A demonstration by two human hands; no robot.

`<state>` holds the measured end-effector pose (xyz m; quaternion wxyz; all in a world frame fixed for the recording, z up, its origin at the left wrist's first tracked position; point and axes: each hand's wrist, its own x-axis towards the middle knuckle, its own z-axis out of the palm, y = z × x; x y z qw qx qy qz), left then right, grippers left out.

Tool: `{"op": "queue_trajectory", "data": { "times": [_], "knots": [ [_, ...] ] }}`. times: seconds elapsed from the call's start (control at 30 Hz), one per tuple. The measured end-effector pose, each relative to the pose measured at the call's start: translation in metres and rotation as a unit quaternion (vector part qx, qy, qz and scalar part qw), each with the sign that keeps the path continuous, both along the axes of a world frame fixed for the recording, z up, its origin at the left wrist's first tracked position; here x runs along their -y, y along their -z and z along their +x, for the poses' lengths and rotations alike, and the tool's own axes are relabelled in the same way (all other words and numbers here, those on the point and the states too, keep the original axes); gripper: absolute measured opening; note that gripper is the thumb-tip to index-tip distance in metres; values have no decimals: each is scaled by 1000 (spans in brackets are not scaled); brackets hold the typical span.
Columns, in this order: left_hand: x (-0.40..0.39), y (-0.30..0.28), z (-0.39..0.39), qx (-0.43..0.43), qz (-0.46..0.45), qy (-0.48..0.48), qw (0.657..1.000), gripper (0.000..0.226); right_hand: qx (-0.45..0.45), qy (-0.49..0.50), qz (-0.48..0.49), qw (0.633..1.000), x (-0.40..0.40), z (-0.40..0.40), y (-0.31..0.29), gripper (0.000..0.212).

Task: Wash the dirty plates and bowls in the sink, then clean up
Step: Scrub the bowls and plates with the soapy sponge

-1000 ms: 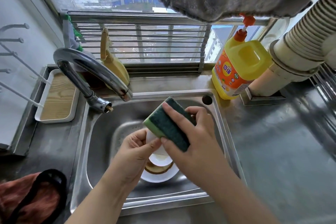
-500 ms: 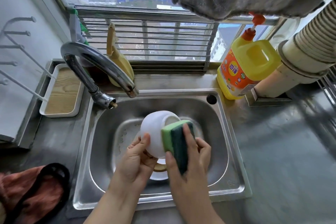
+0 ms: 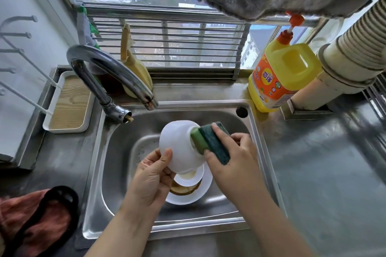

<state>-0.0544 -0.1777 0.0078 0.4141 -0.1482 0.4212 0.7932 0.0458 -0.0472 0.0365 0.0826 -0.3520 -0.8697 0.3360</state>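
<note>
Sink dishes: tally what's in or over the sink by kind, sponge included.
Bowls: 2, the held bowl and a dirty bowl below
Plates: 2, a brown-smeared plate on a white plate
Sponges: 1, sponge
Total: 5

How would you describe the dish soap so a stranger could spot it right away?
Start at the steel sink and look past its far right corner, by the window. The soap bottle stands there on the counter: a yellow jug with an orange label and a red pump, the only brightly coloured container around.
</note>
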Motion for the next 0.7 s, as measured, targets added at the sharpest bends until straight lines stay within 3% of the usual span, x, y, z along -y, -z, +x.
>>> {"op": "queue_trajectory", "data": {
  "times": [0.1, 0.2, 0.3, 0.37, 0.43, 0.53, 0.57, 0.7],
  "knots": [
    [-1, -2, -6, 8, 13, -34, 999, 54, -46, -46, 66, 996, 14, -2, -7, 60],
    [5, -7, -11, 3, 9, -27, 1000, 19, -35, -50, 79, 995, 13, 18, -5, 61],
    [3, -8, -6, -28, -11, 17, 999, 26, 0, -14, 73, 997, 0, 11, -4, 61],
    [0, -9, -5, -28, -6, 2, 1000, 5, -26, -31, 78, 996, 1, -2, -9, 63],
    [1, -10, -11, -20, -5, -16, 1000, 6, -44, -67, 76, 994, 9, -2, -11, 63],
    [12, -11, -18, -40, -8, 6, 999, 44, -15, -77, 72, 994, 9, 17, -5, 62],
    [14, -8, -17, -48, -28, 19, 998, 47, 5, -63, 66, 996, 4, 19, -4, 61],
    [8, -7, -6, -34, -35, 24, 999, 12, 5, -26, 11, 1000, 1, 3, -5, 62]
  ]
}}
